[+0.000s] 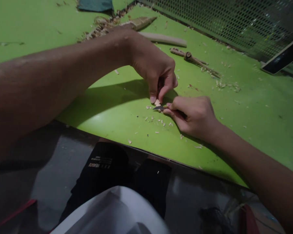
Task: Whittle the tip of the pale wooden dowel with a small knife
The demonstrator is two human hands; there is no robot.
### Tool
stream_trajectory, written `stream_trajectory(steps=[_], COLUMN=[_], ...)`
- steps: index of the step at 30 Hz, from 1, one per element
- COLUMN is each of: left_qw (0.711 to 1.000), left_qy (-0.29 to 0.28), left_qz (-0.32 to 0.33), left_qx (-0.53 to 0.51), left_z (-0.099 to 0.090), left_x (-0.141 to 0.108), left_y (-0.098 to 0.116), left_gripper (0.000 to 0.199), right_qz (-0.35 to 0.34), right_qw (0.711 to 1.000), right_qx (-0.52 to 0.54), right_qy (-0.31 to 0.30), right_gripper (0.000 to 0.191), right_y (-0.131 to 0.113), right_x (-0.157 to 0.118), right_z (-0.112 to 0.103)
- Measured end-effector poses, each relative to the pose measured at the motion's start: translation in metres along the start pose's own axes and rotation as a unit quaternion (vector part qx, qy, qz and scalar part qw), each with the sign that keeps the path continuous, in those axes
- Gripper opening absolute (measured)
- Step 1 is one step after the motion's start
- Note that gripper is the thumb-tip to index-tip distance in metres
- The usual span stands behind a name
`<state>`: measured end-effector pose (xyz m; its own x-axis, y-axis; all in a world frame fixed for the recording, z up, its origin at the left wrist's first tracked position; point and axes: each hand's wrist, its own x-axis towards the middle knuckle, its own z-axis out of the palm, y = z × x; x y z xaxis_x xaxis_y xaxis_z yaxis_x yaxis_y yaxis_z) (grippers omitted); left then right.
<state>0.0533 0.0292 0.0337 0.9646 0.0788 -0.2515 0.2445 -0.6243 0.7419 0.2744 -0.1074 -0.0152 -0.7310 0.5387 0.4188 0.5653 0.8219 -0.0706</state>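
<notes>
Thumb and forefinger of my left hand [158,70] pinch a small pale piece of wood [157,103] against the green tabletop [107,107]. From the right, my right hand [194,115] grips a small carving knife [159,108], its dark pointed blade aimed left and lying right beside the wood piece, seemingly touching it. Most of the knife's handle is hidden in my right fingers. Tiny wood chips [162,123] lie scattered around and in front of the blade.
Beyond my left wrist lie a pointed wooden stick [144,22], a pale wooden strip [164,39] and a heap of shavings [101,27]. Forked twigs [195,60] rest further right. A perforated panel [210,19] borders the back; a dark flat device [284,57] leans there.
</notes>
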Motion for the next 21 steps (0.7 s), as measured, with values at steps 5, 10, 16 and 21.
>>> stream_trajectory(steps=[5, 10, 16, 21], left_qw=[1.0, 1.0, 1.0, 1.0], left_qy=[0.0, 0.002, -0.001, -0.002], left_qz=[-0.024, 0.008, 0.025, 0.021], left_qx=[-0.012, -0.009, -0.004, -0.011], left_z=[0.0017, 0.0024, 0.002, 0.0021], left_x=[0.0, 0.0009, 0.0011, 0.0014], left_y=[0.0004, 0.0031, 0.0031, 0.0007], left_gripper=[0.072, 0.064, 0.054, 0.037], right_qz=[0.001, -0.03, -0.034, -0.038], right_qw=[1.0, 0.999, 0.999, 0.999], right_qx=[0.007, -0.004, -0.009, 0.004], right_qy=[0.003, 0.019, 0.036, 0.031], right_gripper=[0.026, 0.026, 0.023, 0.023], right_y=[0.0006, -0.0003, 0.0004, 0.0007], right_x=[-0.0012, -0.0016, -0.0035, -0.0028], right_z=[-0.0014, -0.0024, -0.0023, -0.0037])
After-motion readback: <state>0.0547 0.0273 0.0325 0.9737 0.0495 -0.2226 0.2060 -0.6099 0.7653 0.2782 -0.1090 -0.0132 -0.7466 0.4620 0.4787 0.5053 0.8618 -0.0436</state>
